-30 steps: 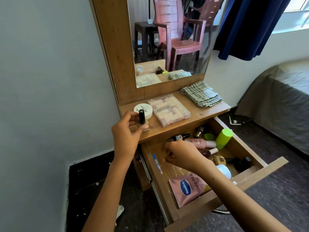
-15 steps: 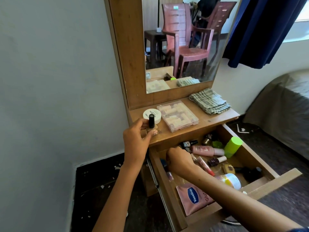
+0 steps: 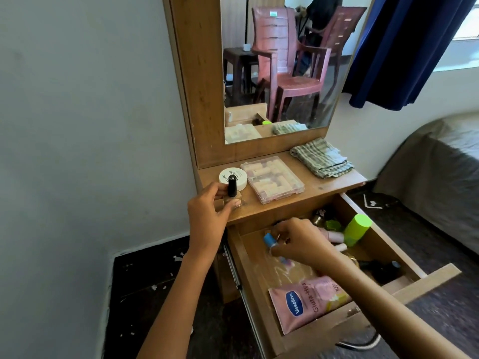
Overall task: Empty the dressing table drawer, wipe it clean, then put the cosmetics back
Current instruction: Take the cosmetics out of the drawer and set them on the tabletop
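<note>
Emptying: I am on the first step, moving cosmetics out of the drawer [image 3: 425, 278] onto the dressing table top [image 3: 324, 189].
Left hand: my left hand [image 3: 207, 216] pinches a nail polish bottle [image 3: 232, 194] between thumb and fingers, standing it upright on the top so it will not roll.
Beside that grip: a white round jar [image 3: 233, 179] sits just behind the bottle, with a clear plastic case [image 3: 272, 178] to its right; I judge I am grouping the removed items at one end.
Right hand: my right hand [image 3: 298, 242] reaches into the drawer, fingers curled round a small blue-capped item [image 3: 269, 240]; blur keeps me from naming it.
Beyond that grip: a green-capped bottle [image 3: 356, 229], pink tubes and dark bottles crowd the far side; a pink Vaseline tube [image 3: 308, 303] lies nearer me.
Cloth: a folded striped cloth [image 3: 321, 160] waits at the top's far end, presumably for wiping.
Progress: most cosmetics remain inside, so wiping looks some way off.
</note>
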The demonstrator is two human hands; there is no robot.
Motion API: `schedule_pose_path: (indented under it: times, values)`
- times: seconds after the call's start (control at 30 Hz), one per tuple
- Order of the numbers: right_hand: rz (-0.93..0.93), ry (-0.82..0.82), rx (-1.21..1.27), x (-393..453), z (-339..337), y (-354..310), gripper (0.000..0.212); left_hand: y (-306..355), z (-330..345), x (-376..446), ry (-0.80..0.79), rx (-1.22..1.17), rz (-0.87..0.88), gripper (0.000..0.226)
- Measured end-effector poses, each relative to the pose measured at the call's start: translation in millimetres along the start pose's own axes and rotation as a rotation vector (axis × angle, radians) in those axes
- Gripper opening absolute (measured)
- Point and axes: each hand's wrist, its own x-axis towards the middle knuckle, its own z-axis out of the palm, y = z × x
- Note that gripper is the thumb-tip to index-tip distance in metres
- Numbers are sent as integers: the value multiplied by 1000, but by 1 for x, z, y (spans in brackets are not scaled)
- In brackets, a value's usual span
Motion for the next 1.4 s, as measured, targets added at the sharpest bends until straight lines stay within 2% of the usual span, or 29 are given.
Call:
schedule_pose_path:
  times: [0.2,0.37,0.47,0.63,0.8,0.9,1.07,1.3,1.4]
  values:
    - [-126,82,166,-9,-43,-11,27,0,0,0,-9,-22,-9,28]
    - [-148,255,247,4,-61,-24,18,1,-1,0,-24,-44,-18,29]
    - [-153,355,286,21,-62,-31,23,0,-1,0,-26,-51,-25,29]
    - [-143,351,273,44,-50,-39,28,1,-1,0,-33,-36,-37,32]
    - [-142,364,207,55,-42,-40,15,-1,-1,1,-44,-13,-36,33]
    - [-145,386,179,56,-38,-39,19,-2,-2,4,-60,-7,-35,32]
    - [-127,448,245,52,-30,-38,11,-2,0,10,-65,27,-43,34]
    - [-105,470,342,43,-24,-40,23,-2,0,4,-46,60,-42,48]
    - [-83,472,349,34,-24,-36,34,6,-5,-5,39,72,-19,49]
